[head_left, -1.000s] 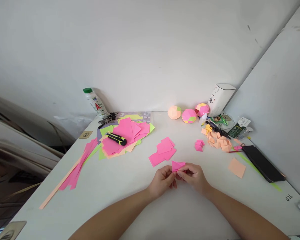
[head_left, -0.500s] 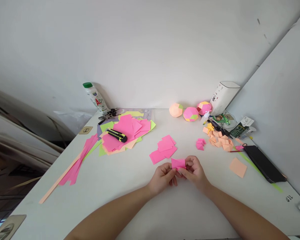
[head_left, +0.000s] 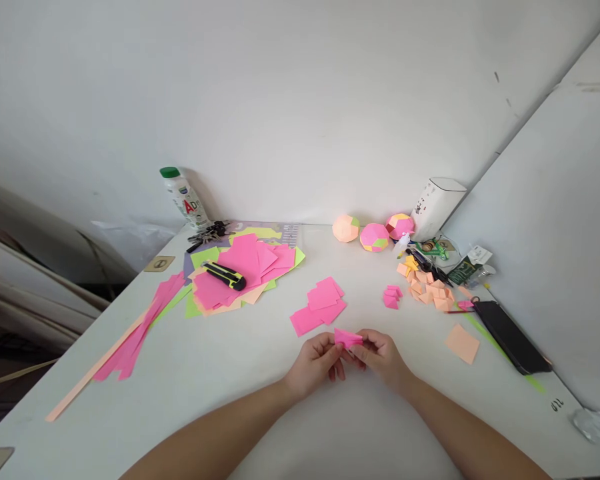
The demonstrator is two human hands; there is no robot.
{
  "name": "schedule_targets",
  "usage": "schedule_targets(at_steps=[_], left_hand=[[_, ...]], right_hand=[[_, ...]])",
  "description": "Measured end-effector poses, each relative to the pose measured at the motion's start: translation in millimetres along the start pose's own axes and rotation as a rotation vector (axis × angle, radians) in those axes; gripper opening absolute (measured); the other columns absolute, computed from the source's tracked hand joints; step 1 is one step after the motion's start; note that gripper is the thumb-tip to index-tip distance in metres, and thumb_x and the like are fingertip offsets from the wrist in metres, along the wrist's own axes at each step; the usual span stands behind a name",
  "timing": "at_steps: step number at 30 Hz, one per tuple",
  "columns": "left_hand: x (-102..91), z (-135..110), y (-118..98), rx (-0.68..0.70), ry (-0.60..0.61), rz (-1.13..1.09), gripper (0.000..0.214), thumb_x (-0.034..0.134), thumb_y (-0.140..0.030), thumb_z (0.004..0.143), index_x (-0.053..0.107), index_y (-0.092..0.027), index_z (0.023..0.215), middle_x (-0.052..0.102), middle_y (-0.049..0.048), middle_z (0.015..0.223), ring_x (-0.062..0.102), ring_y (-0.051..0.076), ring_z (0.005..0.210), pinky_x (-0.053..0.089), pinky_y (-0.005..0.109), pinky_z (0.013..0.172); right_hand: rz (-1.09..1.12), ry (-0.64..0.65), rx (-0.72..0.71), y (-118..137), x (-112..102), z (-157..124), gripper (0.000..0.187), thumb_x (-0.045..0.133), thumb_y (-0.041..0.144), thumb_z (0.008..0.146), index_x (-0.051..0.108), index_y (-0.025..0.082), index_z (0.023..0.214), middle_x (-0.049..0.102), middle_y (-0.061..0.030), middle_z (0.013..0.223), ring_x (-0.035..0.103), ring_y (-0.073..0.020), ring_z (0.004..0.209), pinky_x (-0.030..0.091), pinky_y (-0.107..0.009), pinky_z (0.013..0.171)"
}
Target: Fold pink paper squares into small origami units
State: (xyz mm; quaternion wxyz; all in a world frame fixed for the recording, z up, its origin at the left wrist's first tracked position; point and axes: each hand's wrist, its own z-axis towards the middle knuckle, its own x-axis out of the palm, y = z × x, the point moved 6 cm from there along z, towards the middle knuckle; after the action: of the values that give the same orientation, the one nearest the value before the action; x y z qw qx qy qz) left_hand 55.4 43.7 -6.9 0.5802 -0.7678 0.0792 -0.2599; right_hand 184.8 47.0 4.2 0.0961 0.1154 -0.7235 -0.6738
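Between my two hands is a small pink paper, partly folded, with a crease along its lower part. My left hand pinches its left side between thumb and fingers. On the opposite side, my right hand grips the paper, its thumb pressed near the lower edge. Just beyond my hands lie several loose pink paper squares, overlapping on the white table. A few small folded pink pieces sit to their right.
A cutter knife rests on coloured sheets at left, near paper strips and a bottle. Paper balls stand by the wall. Folded peach pieces, a peach square and a black pouch are at right.
The pink paper's upstanding part looks shorter and more tilted, its top now slanting down to the right. Both hands still hold it. The view has shifted slightly.
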Motion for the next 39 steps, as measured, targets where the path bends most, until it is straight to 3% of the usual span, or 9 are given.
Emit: schedule_targets(at_steps=[5, 14, 26, 39], left_hand=[[-1.7, 1.2, -2.8, 0.021, -0.005, -0.026, 0.034, 0.055, -0.049, 0.081, 0.052, -0.015, 0.081, 0.068, 0.0031, 0.070, 0.058, 0.011, 0.047, 0.040, 0.022, 0.045], [-1.8, 2.5, -0.7, 0.015, 0.025, -0.036, 0.034, 0.055, -0.049, 0.082, 0.051, -0.015, 0.080, 0.068, 0.0042, 0.071, 0.058, 0.011, 0.048, 0.040, 0.021, 0.044], [-2.0, 3.9, -0.8, -0.009, 0.019, -0.066, 0.041, 0.046, -0.057, 0.083, 0.050, -0.016, 0.078, 0.064, 0.0011, 0.065, 0.056, 0.010, 0.046, 0.040, 0.022, 0.044], [-3.9, 0.1, -3.6, -0.049, 0.016, -0.068, 0.040, 0.052, -0.053, 0.081, 0.054, -0.014, 0.072, 0.063, 0.0034, 0.065, 0.057, 0.013, 0.048, 0.041, 0.024, 0.045]], right_hand=[[-0.012, 0.010, -0.015, -0.8, 0.3, 1.5, 0.019, 0.063, 0.033, 0.081, 0.065, 0.014, 0.078, 0.054, 0.0022, 0.060, 0.050, -0.0096, 0.050, 0.042, -0.021, 0.047], [-0.057, 0.007, 0.008, -3.0, -2.1, 0.8, 0.029, 0.061, 0.036, 0.082, 0.061, 0.014, 0.063, 0.055, 0.0010, 0.053, 0.052, -0.0109, 0.047, 0.043, -0.022, 0.045], [-0.104, -0.002, 0.041, -3.3, -3.2, 2.2, 0.027, 0.062, 0.035, 0.082, 0.062, 0.015, 0.064, 0.056, 0.0009, 0.052, 0.053, -0.0113, 0.048, 0.044, -0.022, 0.046], [-0.125, -0.006, 0.023, -0.5, -2.7, 3.0, 0.030, 0.061, 0.040, 0.081, 0.063, 0.015, 0.066, 0.057, 0.0003, 0.050, 0.052, -0.0118, 0.045, 0.044, -0.024, 0.045]])
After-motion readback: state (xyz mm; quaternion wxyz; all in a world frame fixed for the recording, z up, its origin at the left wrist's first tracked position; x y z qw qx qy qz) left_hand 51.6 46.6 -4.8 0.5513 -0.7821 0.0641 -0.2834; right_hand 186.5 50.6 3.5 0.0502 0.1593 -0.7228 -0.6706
